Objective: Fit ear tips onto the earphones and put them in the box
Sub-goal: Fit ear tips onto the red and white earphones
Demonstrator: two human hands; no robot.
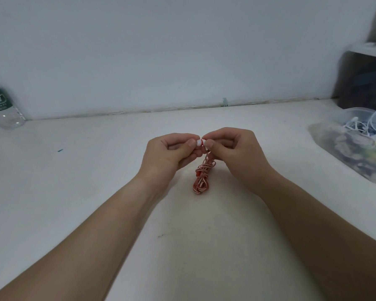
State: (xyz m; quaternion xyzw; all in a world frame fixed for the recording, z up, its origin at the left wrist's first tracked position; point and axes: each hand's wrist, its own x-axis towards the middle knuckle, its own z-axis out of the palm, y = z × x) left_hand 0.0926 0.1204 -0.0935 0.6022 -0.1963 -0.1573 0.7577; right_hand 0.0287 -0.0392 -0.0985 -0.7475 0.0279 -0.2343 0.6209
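A white ear tip (198,142) is pinched between the thumb and fingers of my left hand (172,153). It touches the red earbud (203,142) that my right hand (232,152) pinches. Both hands meet above the middle of the white table (74,181). The red-and-white earphone cable (202,178) hangs from the earbud in a knotted bundle and rests on the table between my wrists. The second earbud is hidden.
A clear plastic box (354,146) holding several earphones and cables stands at the right edge. A dark container (360,81) sits behind it. A plastic water bottle (2,105) stands at the far left by the wall.
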